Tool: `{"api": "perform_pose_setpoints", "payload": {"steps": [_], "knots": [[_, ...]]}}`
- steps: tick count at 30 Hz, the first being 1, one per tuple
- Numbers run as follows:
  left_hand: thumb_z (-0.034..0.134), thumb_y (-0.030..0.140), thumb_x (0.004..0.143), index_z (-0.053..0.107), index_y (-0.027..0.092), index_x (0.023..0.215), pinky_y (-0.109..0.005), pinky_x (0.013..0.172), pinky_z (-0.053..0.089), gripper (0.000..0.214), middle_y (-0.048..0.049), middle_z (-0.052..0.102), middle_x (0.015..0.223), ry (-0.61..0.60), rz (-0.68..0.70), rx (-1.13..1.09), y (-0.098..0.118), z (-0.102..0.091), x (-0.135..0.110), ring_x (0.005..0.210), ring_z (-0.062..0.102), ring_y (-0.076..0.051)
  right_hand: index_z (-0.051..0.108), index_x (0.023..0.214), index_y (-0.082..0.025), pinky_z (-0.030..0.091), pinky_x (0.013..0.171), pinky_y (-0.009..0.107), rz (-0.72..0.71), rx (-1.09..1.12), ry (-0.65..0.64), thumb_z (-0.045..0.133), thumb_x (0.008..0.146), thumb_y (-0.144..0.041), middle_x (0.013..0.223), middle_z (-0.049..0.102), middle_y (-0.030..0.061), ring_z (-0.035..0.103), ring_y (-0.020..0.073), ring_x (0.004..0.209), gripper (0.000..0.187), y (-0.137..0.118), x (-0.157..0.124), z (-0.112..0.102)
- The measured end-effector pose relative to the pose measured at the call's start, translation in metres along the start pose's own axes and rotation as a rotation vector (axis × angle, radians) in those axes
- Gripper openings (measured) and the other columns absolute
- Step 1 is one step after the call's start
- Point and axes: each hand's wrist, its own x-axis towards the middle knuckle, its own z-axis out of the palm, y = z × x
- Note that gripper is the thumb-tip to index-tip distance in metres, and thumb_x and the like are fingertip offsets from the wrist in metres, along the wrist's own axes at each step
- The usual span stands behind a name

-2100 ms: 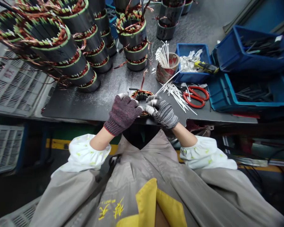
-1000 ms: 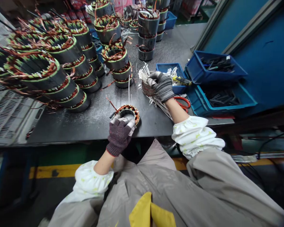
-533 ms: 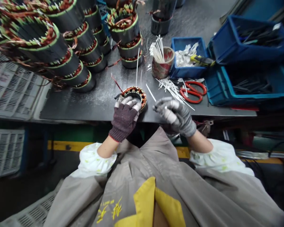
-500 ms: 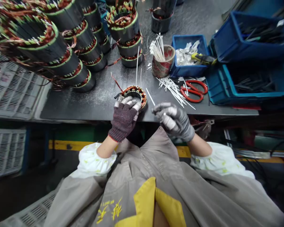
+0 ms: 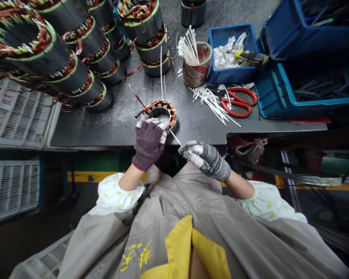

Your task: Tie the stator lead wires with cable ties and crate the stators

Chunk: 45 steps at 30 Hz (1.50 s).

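Observation:
A motor stator (image 5: 173, 113) with copper windings stands at the bench's front edge, a reddish wire lead sticking up on its left. My left hand (image 5: 150, 140), in a dark purple glove with whitish fingertips, grips its near left rim. In a grey glove, my right hand (image 5: 205, 157) pinches a thin white cable tie (image 5: 175, 137) just beyond the bench edge. The tie's far tip reaches the near right side of the stator; whether it has entered the windings I cannot tell. Two more white ties (image 5: 161, 73) rise behind the stator.
Stacked stators (image 5: 90, 77) fill the left and back of the bench. To the right are a cup of ties (image 5: 196, 73), loose ties (image 5: 211, 104), red-handled scissors (image 5: 241, 101), and blue bins (image 5: 308, 106). A yellow-handled cutter (image 5: 251, 58) lies across a small bin (image 5: 232, 75).
My right hand has moved left and toward me, bringing the white tie's tip against the stator. My left hand keeps its hold. The whole view has shifted slightly.

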Motion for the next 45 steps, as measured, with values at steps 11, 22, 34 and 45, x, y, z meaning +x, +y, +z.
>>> {"api": "perform_pose_setpoints", "payload": {"steps": [11, 22, 34, 45], "knots": [[0.057, 0.037, 0.105, 0.068, 0.021, 0.130, -0.045, 0.116, 0.045, 0.032, -0.0081, 0.080, 0.123, 0.303, -0.227, -0.204, 0.020, 0.006, 0.010, 0.119, 0.072, -0.024, 0.074, 0.092, -0.025, 0.064, 0.058, 0.032, 0.427, 0.427, 0.318, 0.082, 0.081, -0.072, 0.075, 0.075, 0.0002, 0.072, 0.0179, 0.063, 0.049, 0.016, 0.065, 0.031], [0.058, 0.030, 0.099, 0.077, 0.027, 0.116, -0.051, 0.112, 0.044, 0.026, -0.0056, 0.081, 0.111, 0.219, -0.113, -0.100, 0.018, 0.006, 0.012, 0.117, 0.071, -0.027, 0.076, 0.084, -0.024, 0.065, 0.074, 0.035, 0.285, 0.171, 0.301, 0.081, 0.084, -0.063, 0.082, 0.079, 0.0028, 0.074, 0.0200, 0.074, 0.039, 0.015, 0.073, 0.021], [0.056, 0.031, 0.102, 0.076, 0.027, 0.122, -0.049, 0.110, 0.045, 0.029, -0.0059, 0.081, 0.114, 0.147, -0.047, -0.081, 0.013, 0.000, 0.005, 0.119, 0.071, -0.025, 0.081, 0.093, -0.025, 0.060, 0.086, 0.041, 0.060, -0.225, 0.127, 0.060, 0.101, -0.063, 0.095, 0.081, 0.0080, 0.074, 0.0242, 0.088, 0.044, 0.026, 0.077, 0.008], [0.063, 0.034, 0.101, 0.078, 0.028, 0.114, -0.048, 0.113, 0.040, 0.021, -0.0048, 0.080, 0.121, 0.242, -0.100, -0.086, 0.022, 0.004, 0.009, 0.129, 0.068, -0.027, 0.074, 0.085, -0.024, 0.060, 0.081, 0.038, -0.153, -0.180, 0.434, 0.053, 0.109, -0.046, 0.082, 0.070, 0.0023, 0.068, 0.0194, 0.076, 0.039, -0.007, 0.089, -0.023]]}}
